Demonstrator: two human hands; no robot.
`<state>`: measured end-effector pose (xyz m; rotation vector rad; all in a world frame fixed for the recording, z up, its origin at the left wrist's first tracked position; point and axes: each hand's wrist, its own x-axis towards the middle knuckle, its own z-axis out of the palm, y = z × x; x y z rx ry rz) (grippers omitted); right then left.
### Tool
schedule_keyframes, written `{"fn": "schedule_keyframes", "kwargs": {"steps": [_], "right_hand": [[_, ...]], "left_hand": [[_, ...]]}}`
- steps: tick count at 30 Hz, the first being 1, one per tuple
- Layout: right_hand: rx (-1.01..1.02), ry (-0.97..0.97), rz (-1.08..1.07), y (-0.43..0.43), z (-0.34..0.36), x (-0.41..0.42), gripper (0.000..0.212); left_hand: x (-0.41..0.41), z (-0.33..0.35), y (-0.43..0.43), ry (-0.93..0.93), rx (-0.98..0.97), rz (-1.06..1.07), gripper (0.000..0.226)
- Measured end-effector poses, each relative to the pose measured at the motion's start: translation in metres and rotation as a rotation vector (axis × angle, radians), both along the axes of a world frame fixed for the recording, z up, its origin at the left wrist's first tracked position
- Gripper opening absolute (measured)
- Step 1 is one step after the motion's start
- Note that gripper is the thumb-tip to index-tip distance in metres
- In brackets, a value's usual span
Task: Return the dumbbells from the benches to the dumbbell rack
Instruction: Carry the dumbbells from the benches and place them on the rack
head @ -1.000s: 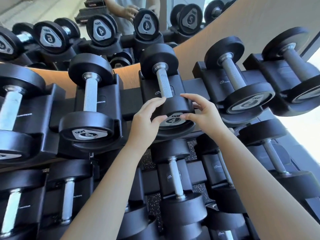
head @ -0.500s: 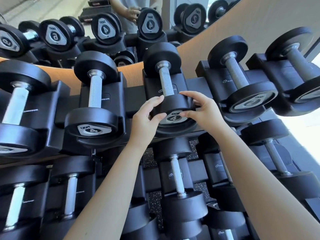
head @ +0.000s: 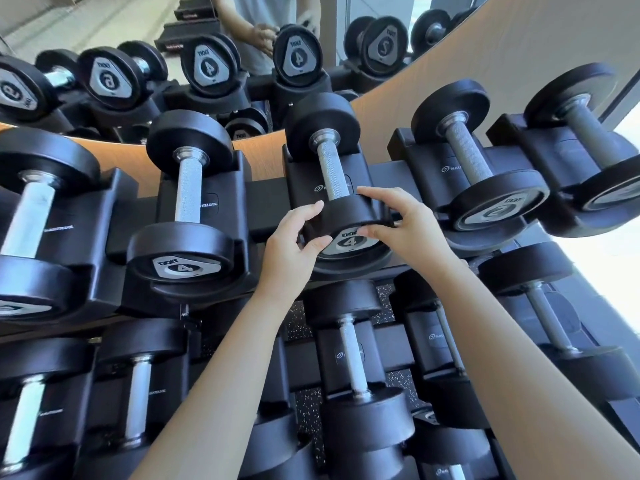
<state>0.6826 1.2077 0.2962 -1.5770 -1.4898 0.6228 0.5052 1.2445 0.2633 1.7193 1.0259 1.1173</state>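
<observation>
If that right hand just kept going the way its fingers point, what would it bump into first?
The right hand grips the near head of the 4 dumbbell, fingers pointing left across it. Going on, it would probably meet the left hand first.

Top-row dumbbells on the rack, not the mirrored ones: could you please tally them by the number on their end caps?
Dumbbell marked 4: 2
Dumbbell marked 2: 1
Dumbbell with unreadable cap: 2
Total: 5

The dumbbell rack (head: 263, 202) holds five dumbbells (head: 188, 188) on its upper tier: two marked 4, one marked 2, two unreadable; at least five on the lower tier. Two hands: left hand (head: 287, 254), right hand (head: 412, 230)
</observation>
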Motion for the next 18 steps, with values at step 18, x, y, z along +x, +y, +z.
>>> {"fn": "schedule_keyframes", "kwargs": {"steps": [18], "right_hand": [[0.049, 0.269, -0.104, -0.008, -0.012, -0.014, 0.048]], "left_hand": [[-0.005, 0.018, 0.003, 0.144, 0.104, 0.014, 0.046]]}}
